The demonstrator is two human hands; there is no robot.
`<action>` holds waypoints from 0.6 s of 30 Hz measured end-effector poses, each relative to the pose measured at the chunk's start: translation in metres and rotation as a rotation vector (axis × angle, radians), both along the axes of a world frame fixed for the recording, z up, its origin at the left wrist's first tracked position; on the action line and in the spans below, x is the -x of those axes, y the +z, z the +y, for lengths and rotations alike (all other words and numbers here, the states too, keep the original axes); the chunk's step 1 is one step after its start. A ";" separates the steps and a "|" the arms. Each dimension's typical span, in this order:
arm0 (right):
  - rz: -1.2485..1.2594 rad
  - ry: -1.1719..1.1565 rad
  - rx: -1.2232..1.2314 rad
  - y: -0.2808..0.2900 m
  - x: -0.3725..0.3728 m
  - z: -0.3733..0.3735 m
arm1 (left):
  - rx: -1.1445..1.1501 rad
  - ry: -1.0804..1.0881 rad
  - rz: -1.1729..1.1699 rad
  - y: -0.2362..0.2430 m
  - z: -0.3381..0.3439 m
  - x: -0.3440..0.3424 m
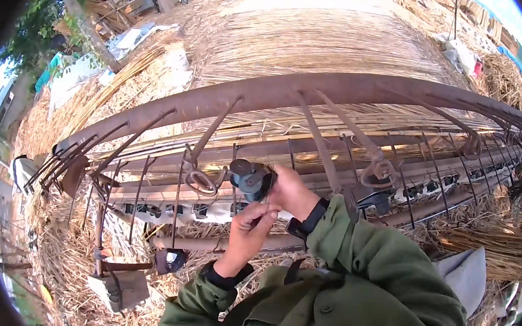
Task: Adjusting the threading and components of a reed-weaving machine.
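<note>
At far left, below the frame, a pale block (pixel 118 289) hangs by your side of the work. Moving right, a dark spool (pixel 249 177) sits in front of the rusty bar (pixel 267 94), near the middle of the view. Just below it, your left hand (pixel 250 228) has thumb and fingertips pinched together; you cannot tell from here what, if anything, lies between them. Your right hand (pixel 292 194) wraps its fingers around the spool's right side, grasping it. Beyond the bar stretches a reed mat (pixel 322 49). Farther right, a reed bundle (pixel 497 255) lies beside your green sleeve (pixel 389 263).
</note>
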State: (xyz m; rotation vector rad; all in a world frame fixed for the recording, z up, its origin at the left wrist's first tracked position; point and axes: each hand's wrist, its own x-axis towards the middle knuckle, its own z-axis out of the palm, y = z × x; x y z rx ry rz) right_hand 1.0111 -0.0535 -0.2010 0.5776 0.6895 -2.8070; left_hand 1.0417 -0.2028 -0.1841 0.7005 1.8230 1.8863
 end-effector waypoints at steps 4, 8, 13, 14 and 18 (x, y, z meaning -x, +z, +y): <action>-0.160 -0.081 -0.150 -0.013 -0.008 0.020 | -0.317 0.386 -0.615 -0.005 -0.002 0.053; 0.185 -0.053 0.173 -0.001 -0.041 0.027 | -0.273 0.223 -0.988 -0.011 0.008 0.032; 0.157 0.167 -0.203 0.004 -0.109 0.064 | -0.226 -0.321 -0.826 0.013 0.016 0.053; 0.156 0.200 -0.318 0.003 -0.118 0.064 | -0.253 -0.345 -0.911 0.006 0.023 0.067; 0.425 0.320 -0.614 0.066 -0.142 0.034 | -0.304 -0.074 -1.075 -0.055 0.030 0.138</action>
